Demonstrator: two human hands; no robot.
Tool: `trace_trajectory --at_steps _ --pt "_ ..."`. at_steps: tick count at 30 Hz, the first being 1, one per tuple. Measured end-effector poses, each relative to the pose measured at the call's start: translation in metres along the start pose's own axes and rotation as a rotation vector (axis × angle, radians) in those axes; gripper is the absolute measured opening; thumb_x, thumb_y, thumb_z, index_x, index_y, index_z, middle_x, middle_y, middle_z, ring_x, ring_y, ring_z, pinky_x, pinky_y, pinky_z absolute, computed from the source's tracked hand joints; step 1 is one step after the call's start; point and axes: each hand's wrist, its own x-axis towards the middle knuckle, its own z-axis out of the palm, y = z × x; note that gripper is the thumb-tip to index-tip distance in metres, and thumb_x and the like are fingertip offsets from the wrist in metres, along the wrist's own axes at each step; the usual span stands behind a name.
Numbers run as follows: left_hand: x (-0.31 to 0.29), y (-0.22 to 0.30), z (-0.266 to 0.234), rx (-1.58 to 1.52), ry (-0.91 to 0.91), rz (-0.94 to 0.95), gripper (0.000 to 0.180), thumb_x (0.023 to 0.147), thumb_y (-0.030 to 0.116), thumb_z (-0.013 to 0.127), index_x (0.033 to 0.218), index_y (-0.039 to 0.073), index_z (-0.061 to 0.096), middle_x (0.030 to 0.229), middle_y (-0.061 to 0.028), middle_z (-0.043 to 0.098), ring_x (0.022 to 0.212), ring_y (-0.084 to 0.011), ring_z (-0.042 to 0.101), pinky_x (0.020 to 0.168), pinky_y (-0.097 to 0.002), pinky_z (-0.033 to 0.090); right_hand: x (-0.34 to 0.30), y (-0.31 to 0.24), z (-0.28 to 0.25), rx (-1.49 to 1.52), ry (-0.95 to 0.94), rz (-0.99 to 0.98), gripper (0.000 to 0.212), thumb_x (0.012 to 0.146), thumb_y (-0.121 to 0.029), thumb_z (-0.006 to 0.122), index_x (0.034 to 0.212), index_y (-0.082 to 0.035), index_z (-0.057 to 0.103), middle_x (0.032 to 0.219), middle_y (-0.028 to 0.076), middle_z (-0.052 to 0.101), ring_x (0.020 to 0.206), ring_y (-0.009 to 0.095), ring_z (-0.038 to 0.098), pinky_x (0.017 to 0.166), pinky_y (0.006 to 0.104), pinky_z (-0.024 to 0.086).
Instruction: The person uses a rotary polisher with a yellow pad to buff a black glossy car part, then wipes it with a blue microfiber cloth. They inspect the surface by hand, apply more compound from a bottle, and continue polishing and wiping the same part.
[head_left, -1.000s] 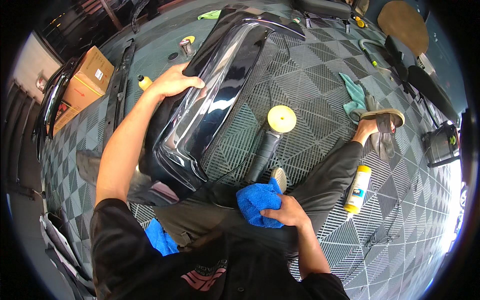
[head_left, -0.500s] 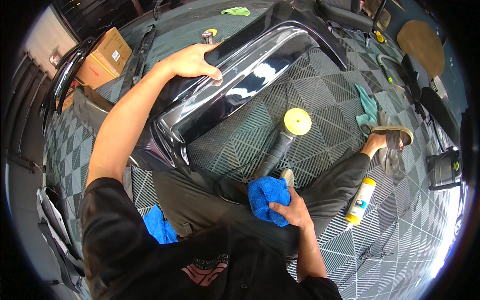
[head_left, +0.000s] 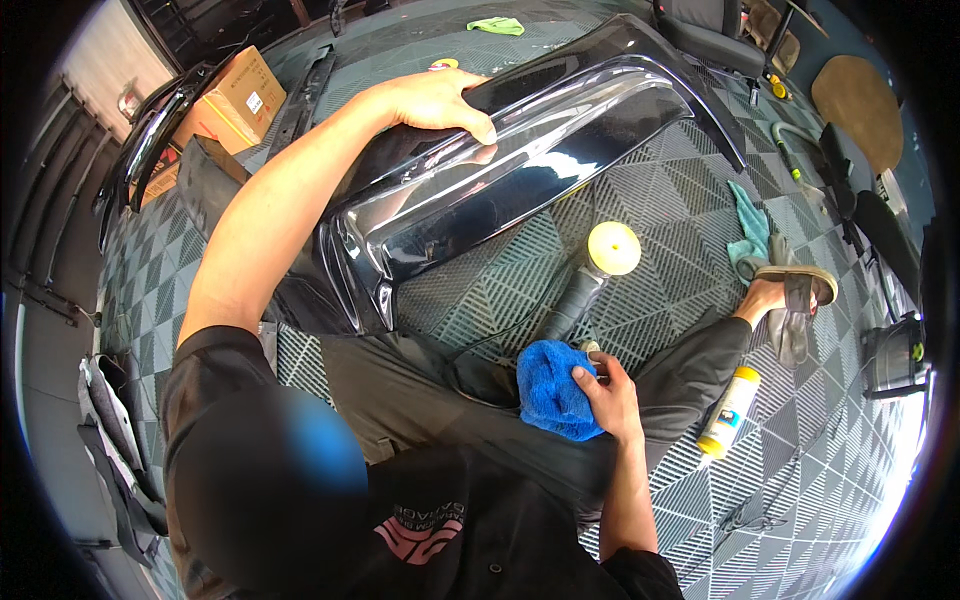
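Note:
A glossy black car body panel (head_left: 520, 190), bent at both ends like a piece of bumper, stands slanting across the floor in front of me. My left hand (head_left: 440, 105) grips its upper edge, thumb on the near face and fingertips hidden behind. Over my lap, my right hand (head_left: 608, 395) is closed on a bunched blue microfiber towel (head_left: 553, 392). Just beyond the towel lies a polisher (head_left: 575, 300) with a round yellow pad (head_left: 614, 248) facing up. The towel is apart from the panel.
To the right are a white bottle with yellow ends (head_left: 731, 415), my sandalled foot and a teal cloth (head_left: 748, 228). Cartons (head_left: 245, 98) stand at the far left. A green cloth (head_left: 496, 26) lies at the back on the tiled floor (head_left: 640, 180). A blurred dark patch covers the lower left.
The panel and my left hand have shifted slightly right; the view has shifted too. My right-hand fingers sit differently on the towel. The blue cloth at lower left is now behind the blurred patch.

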Motion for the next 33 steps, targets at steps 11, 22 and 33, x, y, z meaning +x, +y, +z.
trace_trajectory --at_steps 11,22,33 --pt "0.031 -0.039 -0.001 -0.459 -0.052 -0.079 0.054 0.081 0.038 0.069 0.121 0.003 0.063 0.105 -0.0087 0.068 0.088 -0.0147 0.066 0.079 -0.0306 0.054 -0.001 -0.088 0.029 -0.003 0.096 -0.538 0.061 0.082 -0.037 0.077 0.126 0.001 0.057 0.129 0.024 0.057 0.122 0.04 0.053 0.104 0.0469 0.042" --pt "0.045 -0.015 -0.021 -0.609 0.086 -0.159 0.049 0.084 0.048 0.066 0.114 0.009 0.068 0.097 -0.0078 0.071 0.08 -0.0163 0.068 0.076 -0.0325 0.055 -0.025 -0.144 0.103 1.04 -0.656 -0.404 0.079 0.085 -0.026 0.08 0.148 -0.003 0.036 0.137 0.013 0.053 0.125 0.023 0.052 0.104 0.0393 0.042" --pt "0.052 0.0 0.005 -0.721 0.179 -0.203 0.061 0.086 0.056 0.064 0.126 0.01 0.063 0.113 -0.0091 0.068 0.097 -0.0188 0.065 0.09 -0.0338 0.05 -0.016 -0.179 0.09 1.627 -0.482 -0.144 0.046 0.087 -0.002 0.069 0.131 -0.002 0.054 0.122 0.01 0.065 0.112 0.022 0.063 0.1 0.0386 0.049"
